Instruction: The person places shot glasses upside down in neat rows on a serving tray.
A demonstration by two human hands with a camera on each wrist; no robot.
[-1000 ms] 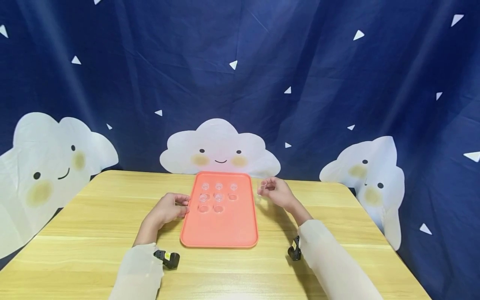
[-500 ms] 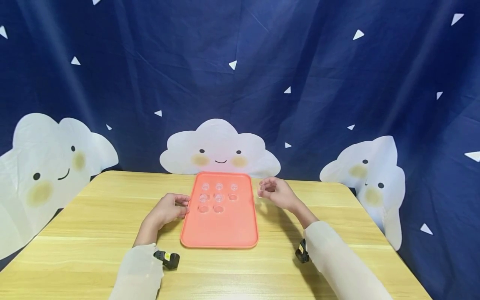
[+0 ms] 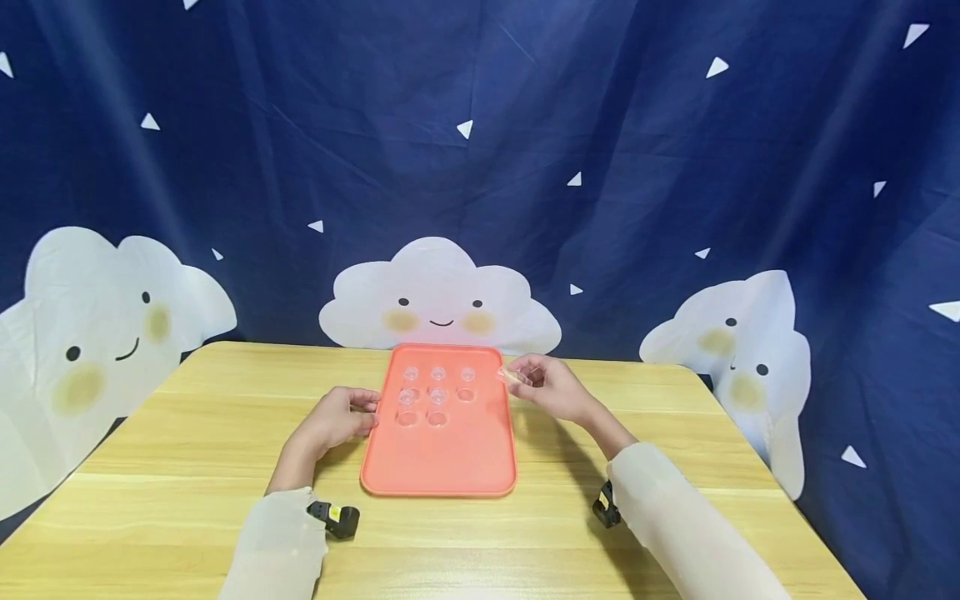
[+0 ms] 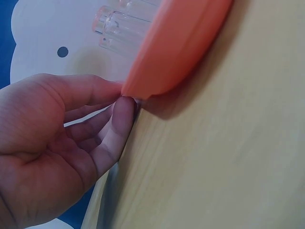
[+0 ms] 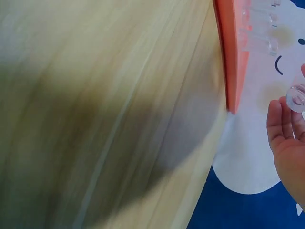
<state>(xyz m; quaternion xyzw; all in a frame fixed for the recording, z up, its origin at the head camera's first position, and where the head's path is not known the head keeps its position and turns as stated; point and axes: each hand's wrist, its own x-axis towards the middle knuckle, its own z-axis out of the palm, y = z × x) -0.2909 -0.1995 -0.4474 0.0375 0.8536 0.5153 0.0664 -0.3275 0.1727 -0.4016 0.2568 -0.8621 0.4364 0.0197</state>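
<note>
An orange-red tray (image 3: 438, 458) lies on the wooden table. My left hand (image 3: 337, 417) pinches its left edge; the left wrist view has the thumb (image 4: 123, 117) and index finger meeting at the rim. My right hand (image 3: 561, 392) holds a small clear cup (image 3: 513, 377) by its fingers, raised at the tray's back right edge and tilted over. In the right wrist view, the round end of that cup (image 5: 296, 98) shows at the fingertips, partly cut off by the frame. Several matching clear cups (image 3: 437, 396) stand in two rows on the tray's back half.
Light wooden tabletop (image 3: 187, 467) extends around the tray on both sides and in front. Behind it hangs a dark blue curtain (image 3: 525, 167) with white clouds. Each wrist carries a small black camera (image 3: 341, 520).
The right hand has turned the cup from upright to tilted and brought it slightly left, to the tray's edge. The left hand and the tray have stayed put.
</note>
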